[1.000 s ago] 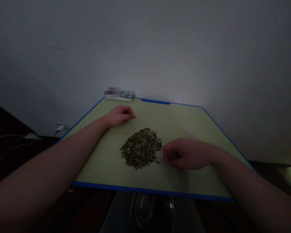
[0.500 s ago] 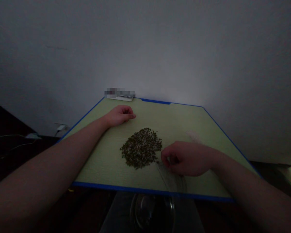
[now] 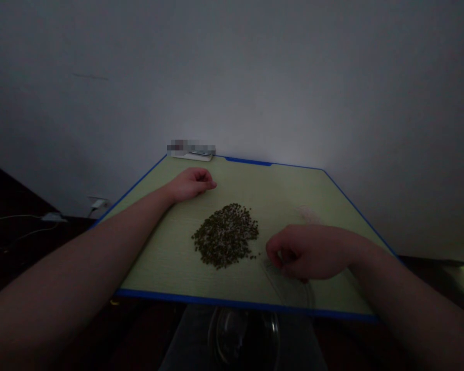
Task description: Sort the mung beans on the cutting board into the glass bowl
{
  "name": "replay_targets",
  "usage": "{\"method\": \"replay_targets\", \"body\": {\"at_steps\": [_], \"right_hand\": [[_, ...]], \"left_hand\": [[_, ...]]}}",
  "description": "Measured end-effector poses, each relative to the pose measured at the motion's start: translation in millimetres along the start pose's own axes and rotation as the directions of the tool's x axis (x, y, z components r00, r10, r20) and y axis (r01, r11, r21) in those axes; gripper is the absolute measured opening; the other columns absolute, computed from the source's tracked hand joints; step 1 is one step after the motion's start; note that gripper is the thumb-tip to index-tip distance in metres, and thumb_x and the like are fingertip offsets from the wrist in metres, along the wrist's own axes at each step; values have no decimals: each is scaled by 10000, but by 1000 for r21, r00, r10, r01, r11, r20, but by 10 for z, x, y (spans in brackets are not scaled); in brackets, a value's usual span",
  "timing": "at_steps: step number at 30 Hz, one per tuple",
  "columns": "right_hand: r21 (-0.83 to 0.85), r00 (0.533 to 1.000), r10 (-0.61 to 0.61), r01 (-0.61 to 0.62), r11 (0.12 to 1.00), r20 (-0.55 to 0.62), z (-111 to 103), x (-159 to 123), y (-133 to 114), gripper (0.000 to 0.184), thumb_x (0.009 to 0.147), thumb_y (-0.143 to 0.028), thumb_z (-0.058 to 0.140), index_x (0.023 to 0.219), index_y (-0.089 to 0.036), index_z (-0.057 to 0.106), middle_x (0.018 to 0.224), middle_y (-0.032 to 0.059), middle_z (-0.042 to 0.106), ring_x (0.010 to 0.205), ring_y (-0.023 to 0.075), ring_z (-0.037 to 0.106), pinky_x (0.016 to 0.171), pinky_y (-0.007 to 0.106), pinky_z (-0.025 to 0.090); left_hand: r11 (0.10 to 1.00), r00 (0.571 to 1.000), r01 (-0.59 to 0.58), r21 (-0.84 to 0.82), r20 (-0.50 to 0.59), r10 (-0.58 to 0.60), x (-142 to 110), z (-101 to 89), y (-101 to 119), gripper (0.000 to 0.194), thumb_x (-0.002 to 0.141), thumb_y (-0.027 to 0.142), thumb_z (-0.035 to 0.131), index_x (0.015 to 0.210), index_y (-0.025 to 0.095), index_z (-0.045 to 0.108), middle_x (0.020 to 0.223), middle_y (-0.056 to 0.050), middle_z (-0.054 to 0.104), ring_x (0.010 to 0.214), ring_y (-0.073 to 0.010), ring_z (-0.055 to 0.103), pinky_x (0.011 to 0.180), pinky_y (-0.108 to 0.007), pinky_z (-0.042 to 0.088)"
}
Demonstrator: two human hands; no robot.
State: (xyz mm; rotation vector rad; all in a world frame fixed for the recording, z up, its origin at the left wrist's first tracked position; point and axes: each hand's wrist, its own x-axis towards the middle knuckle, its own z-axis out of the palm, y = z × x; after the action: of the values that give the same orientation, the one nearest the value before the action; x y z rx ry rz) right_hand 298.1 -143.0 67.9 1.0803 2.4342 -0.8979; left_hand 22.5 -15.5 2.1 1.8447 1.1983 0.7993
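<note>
My right hand (image 3: pixel 299 252) is curled closed just right of the pile, gripping a see-through piece with a curved edge (image 3: pixel 292 291). Its exact kind is too dim to make out. A loose heap of small dark green beans mixed with pale grains (image 3: pixel 226 234) lies at the table's middle. A few beans sit apart at its right edge. Beyond my right hand is a small patch of pale grains (image 3: pixel 308 214). My left hand (image 3: pixel 191 184) rests on the table behind the heap, fingers curled in and thumb forward, with nothing visible in it.
The pale table (image 3: pixel 162 273) has a blue edge and stands against a grey wall. A white flat object, partly blurred out (image 3: pixel 193 154), lies at the back left corner. A round glass vessel (image 3: pixel 243 335) stands on the lap below the front edge. Cables and a plug (image 3: pixel 96 204) are at left.
My right hand has moved right, away from the heap, and the see-through piece has come along with it. A bean or two now lie apart there. My left hand stays put.
</note>
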Motion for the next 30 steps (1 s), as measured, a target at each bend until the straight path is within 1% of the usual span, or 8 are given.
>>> {"method": "replay_targets", "body": {"at_steps": [2, 7, 13, 15, 21, 27, 30], "right_hand": [[21, 1000, -23, 23, 1000, -13, 31, 32, -18, 102, 682, -139, 542, 763, -181, 589, 618, -26, 569, 524, 97, 476, 467, 207, 292], [96, 992, -50, 61, 994, -114, 135, 126, -67, 112, 698, -148, 543, 794, -184, 590, 628, -31, 568, 544, 96, 482, 477, 203, 304], [75, 986, -9, 22, 997, -167, 143, 122, -98, 95, 686, -132, 536, 749, -185, 583, 620, -26, 573, 553, 102, 483, 488, 209, 306], [66, 988, 10, 0, 998, -157, 125, 104, -101, 100, 681, -128, 532, 747, -183, 583, 627, -20, 583, 550, 104, 491, 487, 210, 307], [23, 997, 36, -34, 999, -74, 72, 37, -88, 103, 665, -138, 539, 740, -190, 585, 645, -8, 611, 548, 114, 505, 486, 223, 305], [24, 996, 67, -66, 998, -50, 19, -9, -30, 115, 652, -116, 508, 724, -189, 559, 603, -22, 584, 512, 104, 509, 453, 210, 293], [19, 997, 59, -58, 998, -51, 7, -20, -17, 120, 647, -109, 509, 720, -193, 552, 601, -24, 583, 514, 104, 511, 447, 207, 290]], "left_hand": [[1000, 1000, 1, -8, 3, -1, 3, 1, -2, 238, 677, 356, 656, 666, 159, 522, 486, 59, 457, 425, -60, 389, 433, -209, 285], [1000, 1000, 8, -1, -9, -8, 5, 6, -4, 240, 679, 358, 656, 670, 160, 521, 487, 61, 452, 424, -59, 378, 432, -210, 278], [1000, 1000, 6, 5, -1, -6, -4, 6, 4, 250, 683, 370, 653, 665, 162, 518, 479, 64, 442, 430, -64, 381, 437, -214, 282], [1000, 1000, -4, 2, 5, 4, -6, 2, 4, 250, 684, 372, 652, 666, 161, 520, 478, 65, 442, 425, -62, 376, 437, -214, 276], [1000, 1000, 0, 18, -9, 0, -8, 0, 9, 249, 680, 372, 655, 662, 162, 524, 482, 61, 447, 429, -68, 390, 439, -220, 289], [1000, 1000, 16, 7, -3, -16, -13, 4, 19, 243, 683, 367, 652, 668, 162, 523, 485, 62, 445, 425, -64, 378, 432, -218, 280], [1000, 1000, 14, 8, -3, -14, -11, 2, 11, 242, 683, 366, 651, 665, 164, 520, 485, 64, 441, 424, -64, 377, 433, -220, 276]]}}
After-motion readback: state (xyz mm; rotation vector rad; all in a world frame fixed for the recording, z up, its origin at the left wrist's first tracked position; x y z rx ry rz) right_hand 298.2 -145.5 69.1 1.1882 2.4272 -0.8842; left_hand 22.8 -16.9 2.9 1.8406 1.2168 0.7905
